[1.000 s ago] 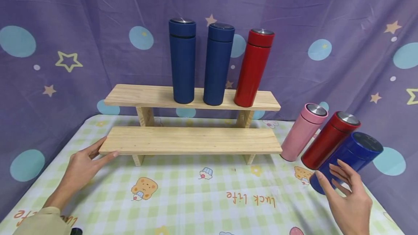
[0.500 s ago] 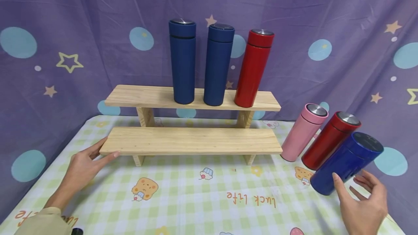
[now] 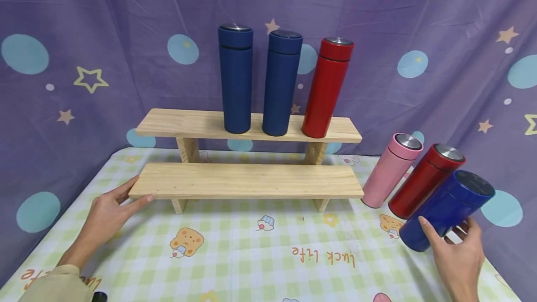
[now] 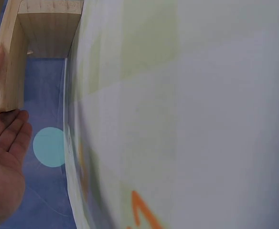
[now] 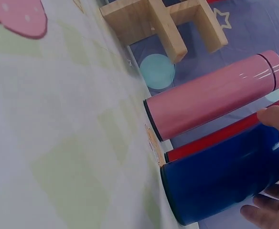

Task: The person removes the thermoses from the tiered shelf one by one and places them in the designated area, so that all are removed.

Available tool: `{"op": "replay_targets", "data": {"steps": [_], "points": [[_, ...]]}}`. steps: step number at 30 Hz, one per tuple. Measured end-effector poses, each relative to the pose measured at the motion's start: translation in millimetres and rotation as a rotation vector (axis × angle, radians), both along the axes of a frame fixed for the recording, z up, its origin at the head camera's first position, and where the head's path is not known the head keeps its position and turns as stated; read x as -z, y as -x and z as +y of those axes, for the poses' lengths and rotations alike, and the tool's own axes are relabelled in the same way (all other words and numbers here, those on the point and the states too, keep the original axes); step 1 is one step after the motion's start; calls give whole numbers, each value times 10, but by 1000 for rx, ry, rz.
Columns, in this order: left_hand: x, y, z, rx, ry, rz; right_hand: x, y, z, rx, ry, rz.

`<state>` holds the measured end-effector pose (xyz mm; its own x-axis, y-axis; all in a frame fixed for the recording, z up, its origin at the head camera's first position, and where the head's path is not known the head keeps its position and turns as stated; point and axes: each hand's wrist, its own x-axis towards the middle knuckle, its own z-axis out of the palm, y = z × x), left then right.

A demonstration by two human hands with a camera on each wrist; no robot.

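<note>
My left hand holds the left end of the lower board of a two-step wooden shelf, thumb along its front edge and fingers at the end face. At the right, a glossy blue thermos bottle stands on the table. My right hand is around its lower part, with the thumb on the near side and the other fingers on the far side, partly hidden. A red thermos bottle stands just behind it, then a pink thermos bottle.
Two dark blue bottles and a tall red bottle stand on the upper board. A checked cloth covers the table. Behind hangs a purple curtain.
My right hand first shifted right past the blue bottle, then came back left and around it. My left hand has stayed on the shelf end; the bottles have not moved.
</note>
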<state>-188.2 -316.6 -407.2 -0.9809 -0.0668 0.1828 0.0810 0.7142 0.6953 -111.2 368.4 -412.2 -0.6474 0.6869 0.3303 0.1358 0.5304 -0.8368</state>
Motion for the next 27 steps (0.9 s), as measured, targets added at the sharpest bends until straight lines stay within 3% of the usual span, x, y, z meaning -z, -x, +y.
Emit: {"op": "replay_targets", "data": {"steps": [16, 27], "points": [[-17, 6, 10, 13, -15, 2, 17, 23, -4, 48, -10, 38], [-24, -7, 2, 0, -10, -17, -140, 34, -225, -12, -77, 82]]}}
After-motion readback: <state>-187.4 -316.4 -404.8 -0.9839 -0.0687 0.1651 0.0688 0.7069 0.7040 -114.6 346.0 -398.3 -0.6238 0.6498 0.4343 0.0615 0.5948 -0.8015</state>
